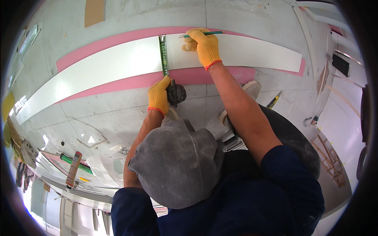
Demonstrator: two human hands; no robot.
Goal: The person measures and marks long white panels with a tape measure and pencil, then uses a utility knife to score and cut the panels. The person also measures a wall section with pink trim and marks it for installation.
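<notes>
A long white strip of sheet material (124, 59) lies over pink sheet strips (97, 50) on the grey floor. My left hand (159, 93), in a yellow knitted glove, holds a black tape measure (176, 93) at the strip's near side. Its green blade (163, 56) runs out across the white strip to the far edge, where the metal hook sits. My right hand (204, 45), gloved alike, rests over the strip's far edge to the right of the blade. Between its fingers is a green pencil (217, 32), lying almost level, tip pointing left.
A yellow and black utility knife (274, 100) lies on the floor right of my knee. To the lower left are a sealant cartridge (73, 169), a green tube (78, 164) and paper scraps. A brown board piece (94, 13) lies beyond the strips.
</notes>
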